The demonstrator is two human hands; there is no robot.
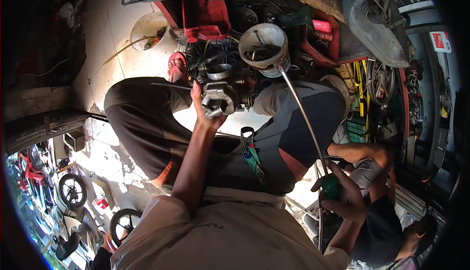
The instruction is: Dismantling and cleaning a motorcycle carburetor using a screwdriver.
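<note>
Gripping one grey metal engine part [219, 99] in our left hand [204, 107], we are holding it out in front of us, just above the gap between our two dark-trousered knees, with the fingers curled round its near side and the thumb lying along its left. Our right hand [340, 194] is closing round the green handle of one long screwdriver [304, 118]; the fingers are wrapping the grip fully, and the thin steel shaft is running up and to the left until its tip is reaching the rim of one round grey bucket [264, 45]. That bucket is standing just beyond our right knee and is carrying several loose tools, too tangled for us to count. One white bucket [149, 30] is sitting on the pale tiled floor [110, 40] beyond our left knee, well apart from the grey one, and one red container [205, 18] is lying between the two buckets, nearer the far wall. One pink sandal [177, 67] is showing on our left foot, just beside the engine part. We are seeing one other person crouching at the lower right edge, near our right hand.
</note>
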